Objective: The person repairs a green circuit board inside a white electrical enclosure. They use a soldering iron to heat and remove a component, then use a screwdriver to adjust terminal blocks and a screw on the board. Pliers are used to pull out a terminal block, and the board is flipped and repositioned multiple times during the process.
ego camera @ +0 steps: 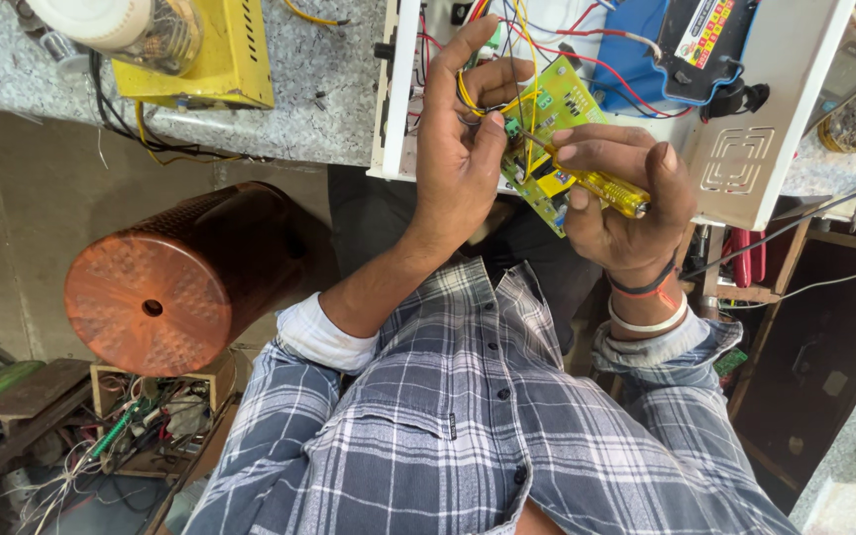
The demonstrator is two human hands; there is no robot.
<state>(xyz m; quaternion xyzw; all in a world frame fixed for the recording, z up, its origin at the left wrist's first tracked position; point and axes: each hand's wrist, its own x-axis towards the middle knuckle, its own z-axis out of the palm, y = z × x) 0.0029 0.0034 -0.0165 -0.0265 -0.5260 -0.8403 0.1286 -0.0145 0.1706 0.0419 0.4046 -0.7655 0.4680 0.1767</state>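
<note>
My left hand (460, 139) holds a yellow-green circuit board (557, 109) with its attached yellow and red wires, fingers wrapped around its left edge. My right hand (626, 198) grips a screwdriver with a clear yellow handle (611, 190). Its thin shaft points up-left to a small green terminal block (514, 127) on the board. Both hands are over the front edge of an open white metal case (745, 149) on the bench.
A blue battery block (636, 45) and a black part sit inside the case. A yellow metal box (220, 50) stands on the speckled counter (329, 89) at left. A round orange stool (165, 282) is below left, with a cluttered wire box (141, 421) beneath.
</note>
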